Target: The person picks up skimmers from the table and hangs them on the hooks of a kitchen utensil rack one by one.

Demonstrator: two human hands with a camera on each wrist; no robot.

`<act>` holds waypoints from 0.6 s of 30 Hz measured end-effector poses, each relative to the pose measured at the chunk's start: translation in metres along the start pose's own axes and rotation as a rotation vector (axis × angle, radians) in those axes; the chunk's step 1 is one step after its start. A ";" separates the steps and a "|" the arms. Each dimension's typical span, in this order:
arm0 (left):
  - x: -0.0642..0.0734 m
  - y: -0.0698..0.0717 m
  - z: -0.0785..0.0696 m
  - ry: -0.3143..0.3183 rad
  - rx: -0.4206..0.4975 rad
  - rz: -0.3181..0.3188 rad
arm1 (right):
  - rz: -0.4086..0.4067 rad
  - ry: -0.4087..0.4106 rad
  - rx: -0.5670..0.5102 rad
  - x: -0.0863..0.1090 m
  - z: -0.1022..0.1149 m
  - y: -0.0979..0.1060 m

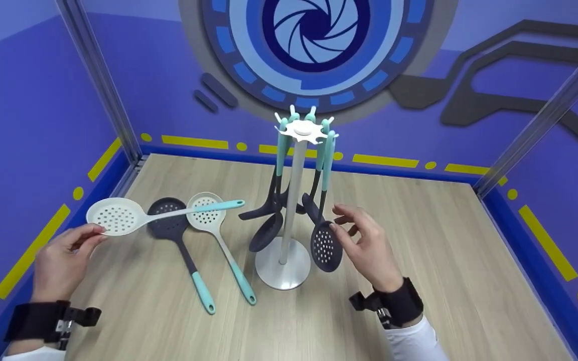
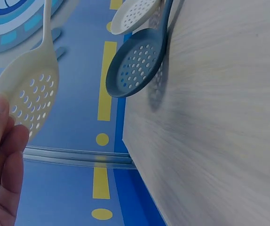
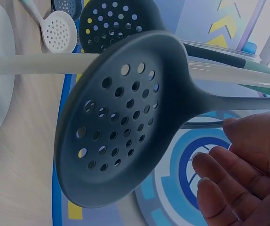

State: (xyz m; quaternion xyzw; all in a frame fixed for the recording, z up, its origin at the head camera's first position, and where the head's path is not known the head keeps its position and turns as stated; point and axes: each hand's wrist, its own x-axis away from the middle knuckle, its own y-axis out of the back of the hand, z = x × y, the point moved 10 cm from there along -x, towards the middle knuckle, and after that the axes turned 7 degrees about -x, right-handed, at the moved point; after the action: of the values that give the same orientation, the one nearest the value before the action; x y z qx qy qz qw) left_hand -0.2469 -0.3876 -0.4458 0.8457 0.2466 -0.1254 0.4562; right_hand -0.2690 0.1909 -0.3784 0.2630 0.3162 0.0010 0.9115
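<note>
My left hand (image 1: pixel 63 258) pinches the bowl rim of a white skimmer (image 1: pixel 141 215) between thumb and fingers. The skimmer is held up off the table, its mint handle pointing right; the left wrist view shows its perforated bowl (image 2: pixel 34 89) at the fingertips. My right hand (image 1: pixel 369 248), fingers loosely bent, is beside a dark skimmer (image 1: pixel 326 245) hanging from a utensil stand (image 1: pixel 294 200). In the right wrist view the thumb is close to this skimmer's handle (image 3: pixel 243 102); nothing is gripped there.
A dark perforated turner or skimmer (image 1: pixel 171 225) and another white skimmer (image 1: pixel 216 230) lie on the wooden table (image 1: pixel 444 281), left of the stand. Several dark utensils with mint handles hang on the stand, including a ladle-like one (image 1: pixel 267 233). Blue panels (image 1: pixel 168 90) enclose the table.
</note>
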 end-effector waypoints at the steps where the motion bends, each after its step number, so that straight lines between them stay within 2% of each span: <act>1: 0.001 0.001 -0.002 -0.015 0.008 -0.010 | -0.001 0.000 0.001 0.000 0.000 0.000; 7: 0.004 0.011 -0.020 -0.123 0.063 -0.066 | -0.009 0.006 0.004 0.001 0.000 0.002; 14: 0.005 0.026 -0.018 -0.124 0.089 -0.129 | -0.018 0.020 -0.007 0.000 0.001 0.003; 18: 0.009 0.030 -0.020 -0.132 0.100 -0.143 | -0.010 0.009 0.007 0.000 0.001 0.003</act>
State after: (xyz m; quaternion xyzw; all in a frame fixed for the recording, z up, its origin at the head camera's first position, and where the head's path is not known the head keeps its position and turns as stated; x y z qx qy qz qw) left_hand -0.2242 -0.3819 -0.4174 0.8376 0.2694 -0.2251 0.4186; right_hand -0.2683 0.1926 -0.3762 0.2647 0.3217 -0.0036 0.9091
